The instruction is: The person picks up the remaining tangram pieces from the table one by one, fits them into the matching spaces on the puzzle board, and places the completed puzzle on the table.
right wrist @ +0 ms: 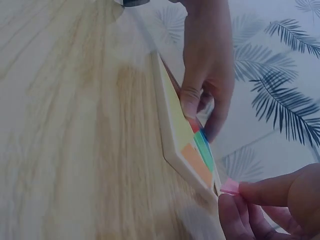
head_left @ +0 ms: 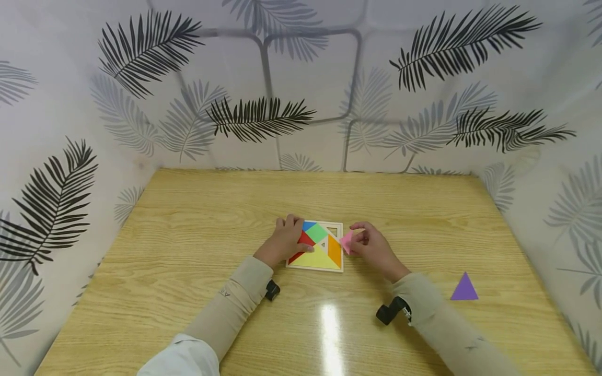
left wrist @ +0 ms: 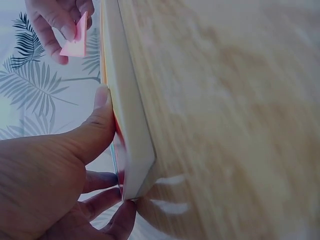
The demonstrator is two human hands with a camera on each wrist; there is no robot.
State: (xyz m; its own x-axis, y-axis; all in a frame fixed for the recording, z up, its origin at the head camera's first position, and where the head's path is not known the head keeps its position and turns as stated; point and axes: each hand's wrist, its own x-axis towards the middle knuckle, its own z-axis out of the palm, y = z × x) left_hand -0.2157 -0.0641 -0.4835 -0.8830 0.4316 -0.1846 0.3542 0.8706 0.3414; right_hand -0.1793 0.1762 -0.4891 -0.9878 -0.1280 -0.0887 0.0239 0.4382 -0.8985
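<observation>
A tangram board (head_left: 315,270) with a pale wooden frame lies flat on the table. My left hand (head_left: 285,243) holds its left side, thumb on the pieces and fingers around the edge. Yellow (head_left: 316,259), orange (head_left: 334,252), green (head_left: 316,233), red (right wrist: 193,124) and blue pieces lie in the frame; the left hand partly covers the red and blue ones. Bare board shows at the top right corner and in a small central gap. Between thumb and fingers my right hand (head_left: 374,250) pinches a pink tangram piece (left wrist: 77,42), just beside the board's right edge.
A purple triangle (head_left: 465,287) lies apart on the right side of the wooden table (head_left: 211,209). Cloth with a leaf pattern (head_left: 310,68) hangs behind the table and along both sides. Dark wrist cameras (head_left: 388,312) sit on both sleeves.
</observation>
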